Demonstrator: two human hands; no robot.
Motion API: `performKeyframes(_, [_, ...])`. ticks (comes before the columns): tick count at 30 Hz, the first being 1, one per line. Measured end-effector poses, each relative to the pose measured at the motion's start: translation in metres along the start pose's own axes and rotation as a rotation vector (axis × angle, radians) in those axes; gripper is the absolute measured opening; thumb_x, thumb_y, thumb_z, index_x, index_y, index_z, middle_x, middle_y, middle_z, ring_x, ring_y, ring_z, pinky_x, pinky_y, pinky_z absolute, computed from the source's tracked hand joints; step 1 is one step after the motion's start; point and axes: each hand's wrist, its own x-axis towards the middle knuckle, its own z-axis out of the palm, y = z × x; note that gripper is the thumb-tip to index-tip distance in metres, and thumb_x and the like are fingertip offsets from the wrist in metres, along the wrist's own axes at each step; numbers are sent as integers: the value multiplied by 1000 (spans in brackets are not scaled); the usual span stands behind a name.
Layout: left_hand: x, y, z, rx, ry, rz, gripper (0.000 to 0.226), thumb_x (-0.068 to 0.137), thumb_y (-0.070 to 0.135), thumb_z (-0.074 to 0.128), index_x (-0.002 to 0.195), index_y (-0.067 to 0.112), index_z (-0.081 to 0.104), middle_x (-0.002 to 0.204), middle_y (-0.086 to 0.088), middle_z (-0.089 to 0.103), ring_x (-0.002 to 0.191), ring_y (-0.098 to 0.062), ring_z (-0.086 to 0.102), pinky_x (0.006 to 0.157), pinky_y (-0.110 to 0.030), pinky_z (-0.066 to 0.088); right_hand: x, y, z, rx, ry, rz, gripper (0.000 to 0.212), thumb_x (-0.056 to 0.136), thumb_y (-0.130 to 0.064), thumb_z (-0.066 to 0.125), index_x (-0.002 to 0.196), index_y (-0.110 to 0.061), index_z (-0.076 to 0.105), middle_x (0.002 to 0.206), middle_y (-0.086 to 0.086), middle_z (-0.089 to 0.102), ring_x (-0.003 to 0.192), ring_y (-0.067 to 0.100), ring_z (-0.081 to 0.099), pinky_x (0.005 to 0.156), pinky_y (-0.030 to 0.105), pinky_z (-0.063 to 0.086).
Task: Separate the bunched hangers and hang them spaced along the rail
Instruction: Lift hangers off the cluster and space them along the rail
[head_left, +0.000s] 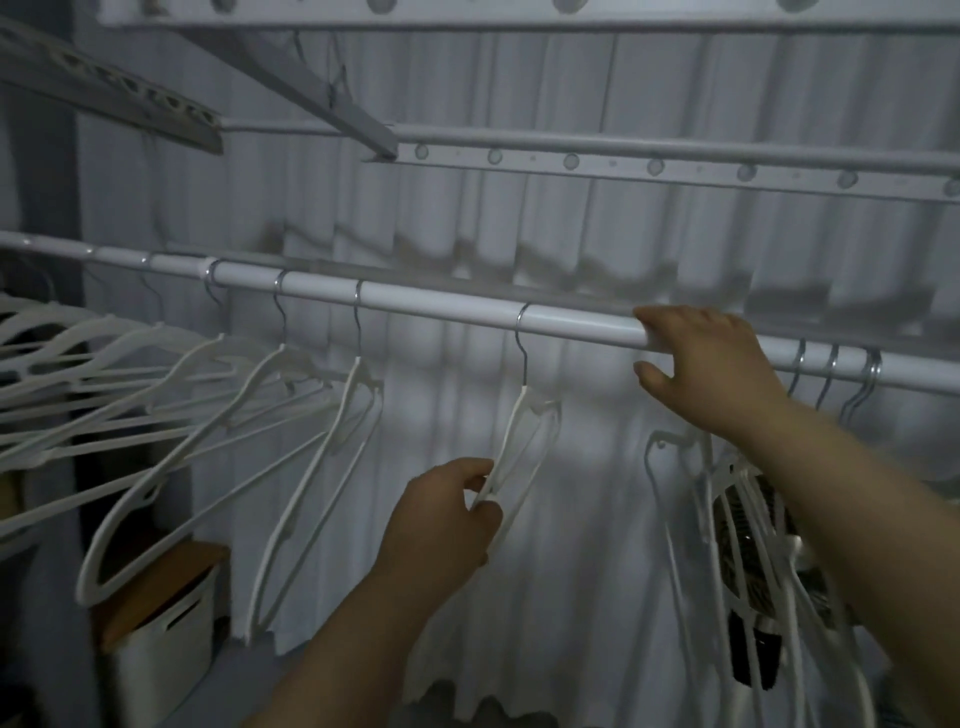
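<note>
Hangers (358, 384), white plastic with steel hooks: several sit spaced along the left stretch of the white metal rail (441, 301). Left hand (441, 519) pinches the shoulder of a single hanger (514, 431) hooked mid-rail. Right hand (711, 364) wraps the rail, fingers over, thumb under. Tight bunch (870, 371) hangs right of it, not yet split. Over half done, I'd say.

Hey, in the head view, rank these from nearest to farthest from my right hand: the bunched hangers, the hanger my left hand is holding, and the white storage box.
1. Bunched hangers: just below the right hand, at the rail's right end.
2. Single hanger: to its left, pinched by the left hand.
3. White storage box: far lower left.
</note>
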Motion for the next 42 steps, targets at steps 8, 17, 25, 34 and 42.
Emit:
performKeyframes(8, [11, -22, -45, 45, 79, -55, 32, 86, 2, 50, 115, 13, 61, 77, 26, 47, 30, 1, 49, 36, -9, 39, 3, -12, -1, -11, 2, 58, 52, 85, -23, 58, 134, -13, 43, 128, 15, 53, 117, 33, 47, 100, 38, 27])
performKeyframes(17, [20, -37, -76, 87, 87, -55, 34, 85, 3, 50, 116, 14, 61, 77, 20, 53, 42, -7, 53, 43, -17, 41, 5, -25, 1, -39, -8, 127, 51, 86, -24, 57, 134, -12, 43, 129, 15, 53, 117, 33, 46, 100, 38, 24])
performKeyframes(25, [24, -44, -85, 63, 55, -10, 35, 84, 0, 50, 113, 15, 63, 78, 16, 55, 32, 2, 51, 35, -7, 38, 7, -30, 3, -40, 7, 155, 51, 85, -21, 59, 133, -11, 45, 127, 16, 55, 116, 35, 48, 101, 40, 25])
performKeyframes(34, [22, -41, -96, 222, 122, -4, 34, 84, 15, 57, 117, 22, 60, 100, 8, 63, 82, -16, 63, 73, -22, 47, 3, -28, 1, -19, 17, 155, 55, 83, -20, 63, 134, -9, 44, 133, 16, 51, 121, 36, 44, 107, 41, 22])
performKeyframes(42, [4, -6, -76, 242, 267, 318, 27, 83, 20, 62, 109, 20, 64, 98, 12, 59, 92, -9, 54, 81, -19, 35, -17, -3, -7, -39, 159, 143, 74, 70, -48, 40, 125, 0, 52, 123, 25, 57, 111, 45, 52, 101, 53, 33])
